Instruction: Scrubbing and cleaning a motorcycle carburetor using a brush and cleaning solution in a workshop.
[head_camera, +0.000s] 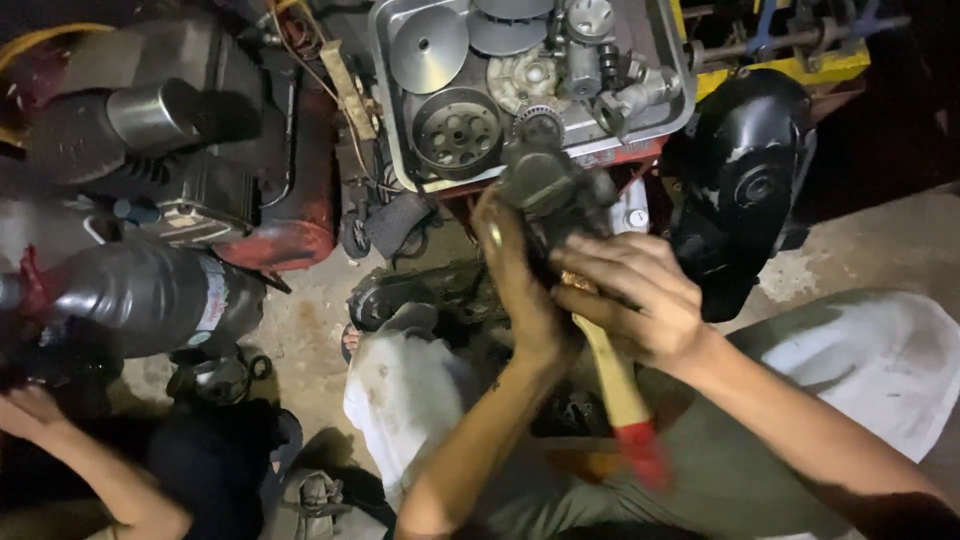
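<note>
Mid-strike: left hand (522, 275) clamped on greasy engine part (548, 188), right hand (630, 295) gripped wooden-handled hammer (620, 385); likely needed square, steady blow.

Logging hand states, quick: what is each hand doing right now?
Left hand: closed around the dark metal part, holding it up.
Right hand: closed in a grip on the wooden-handled tool with the red end.

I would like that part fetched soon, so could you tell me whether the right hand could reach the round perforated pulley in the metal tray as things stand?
Probably not directly: the right hand is wrapped around a wooden-handled tool.
</note>
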